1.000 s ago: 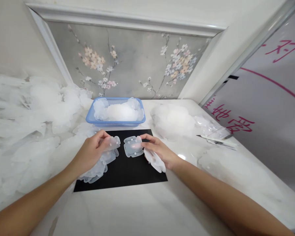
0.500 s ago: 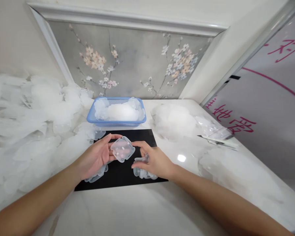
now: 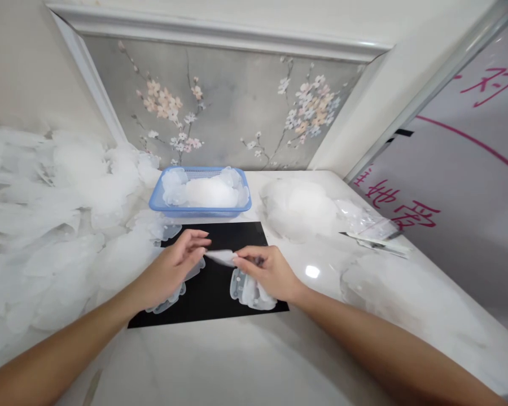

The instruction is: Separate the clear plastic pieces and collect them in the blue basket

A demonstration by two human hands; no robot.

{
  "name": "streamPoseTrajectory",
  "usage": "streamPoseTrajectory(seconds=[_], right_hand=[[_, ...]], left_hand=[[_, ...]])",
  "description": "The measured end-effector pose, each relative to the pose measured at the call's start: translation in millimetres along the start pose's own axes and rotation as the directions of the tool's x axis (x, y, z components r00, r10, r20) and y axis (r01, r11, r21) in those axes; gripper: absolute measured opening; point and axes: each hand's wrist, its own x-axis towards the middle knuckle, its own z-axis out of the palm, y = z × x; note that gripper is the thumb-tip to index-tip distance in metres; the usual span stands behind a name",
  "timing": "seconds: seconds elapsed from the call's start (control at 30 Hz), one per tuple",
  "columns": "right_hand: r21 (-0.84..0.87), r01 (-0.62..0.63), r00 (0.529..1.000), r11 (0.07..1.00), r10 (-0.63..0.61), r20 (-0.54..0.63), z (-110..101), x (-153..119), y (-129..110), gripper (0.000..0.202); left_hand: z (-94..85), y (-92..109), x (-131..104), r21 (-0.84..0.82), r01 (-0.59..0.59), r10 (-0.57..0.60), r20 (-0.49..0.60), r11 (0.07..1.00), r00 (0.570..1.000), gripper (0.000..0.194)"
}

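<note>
Over the black mat (image 3: 214,293), a thin translucent plastic piece (image 3: 220,257) is turned nearly edge-on and slightly blurred. My right hand (image 3: 273,273) pinches its right end between thumb and fingers. At the other end is my left hand (image 3: 175,262), its fingers loosely bent and apart, the thumb tip at the piece's edge; whether it touches is unclear. Below my right hand lies a small heap of similar translucent pieces (image 3: 252,290). More such pieces (image 3: 167,301) lie on the mat's left side, partly hidden under my left hand and wrist.
Behind the mat stands a blue basket (image 3: 200,213) with translucent pieces inside. A big pile of pieces (image 3: 68,208) covers the table's left side. To the right are a whitish heap (image 3: 300,208), clear plastic bags (image 3: 368,220) and a thin pen-like tool (image 3: 376,243).
The plastic piece has turned from face-up to nearly edge-on. My right hand has moved up to grip its right end, while my left hand has come from beneath the piece to its left edge.
</note>
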Motion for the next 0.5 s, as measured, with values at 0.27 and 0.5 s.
streamPoseTrajectory(seconds=[0.27, 0.5], right_hand=[[0.523, -0.430, 0.902, 0.736, 0.373, 0.216, -14.9, 11.8, -1.6, 0.039], [0.537, -0.486, 0.873, 0.690, 0.413, 0.260, -19.4, 12.7, -2.4, 0.036]], left_hand=[[-20.4, -20.2, 12.9, 0.676, -0.113, 0.163, -0.012, 0.728, 0.986, 0.032], [-16.4, -16.2, 14.5, 0.677, -0.143, 0.223, -0.032, 0.722, 0.974, 0.030]])
